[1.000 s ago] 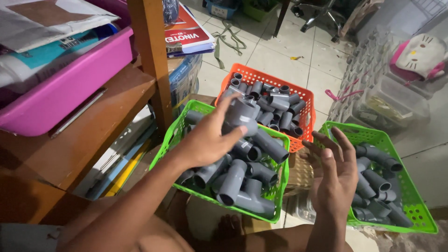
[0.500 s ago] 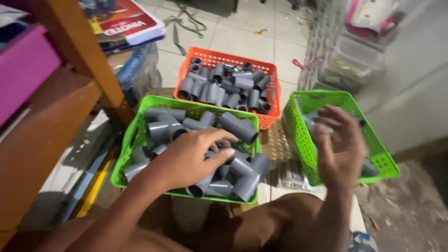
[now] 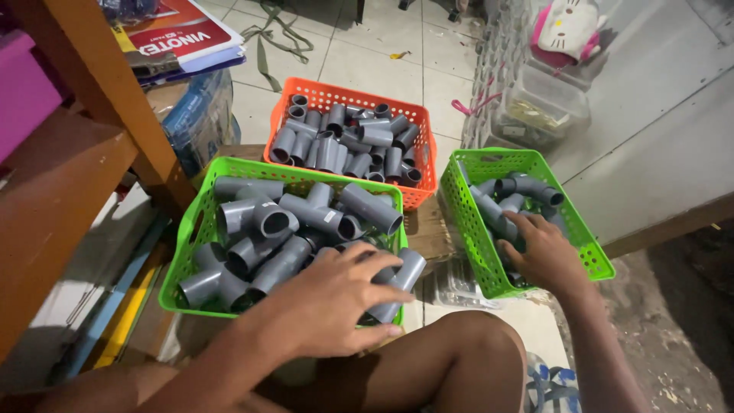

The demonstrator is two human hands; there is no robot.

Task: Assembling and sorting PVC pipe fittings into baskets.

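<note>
My left hand lies over the near right corner of a green basket heaped with grey tee pipe fittings. Its fingers and thumb wrap one grey fitting at the rim. My right hand reaches down into a second green basket on the right. Its fingertips sit among grey elbow fittings, and I cannot see whether they grip one. An orange basket behind both holds several short grey pipe couplings.
A wooden shelf frame stands at the left, with a pink bin on it and red booklets behind it. Clear plastic boxes stand on the tiled floor at the back right. My bare knee is below the baskets.
My left hand has come down from holding a fitting up onto the heap at the basket's near corner. My right hand has dropped from the air into the right green basket.
</note>
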